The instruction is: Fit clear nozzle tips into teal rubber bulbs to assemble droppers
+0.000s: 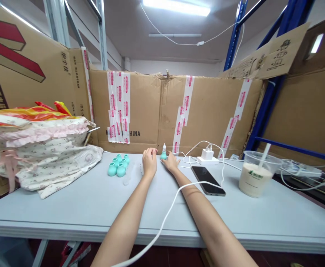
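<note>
A small teal squeeze bulb with a clear pointed nozzle (163,153) stands upright near the back of the table. My right hand (171,163) has its thumb and fingers around the lower part of this bulb. Just left of it, my left hand (150,161) is closed, its fingers curled inward; whatever they may hold is hidden. Several teal bulbs without nozzles (120,170) stand grouped farther left, their round openings facing up. Between that group and my left hand lie small clear plastic pieces (127,178), hard to make out.
A black phone (207,180) and a white charger (207,156) lie right of my hands. A white cable (171,207) crosses over my right forearm. Farther right stands a drink cup (254,178); at left, a floral cloth bag (51,155). Taped cardboard (145,107) walls the back.
</note>
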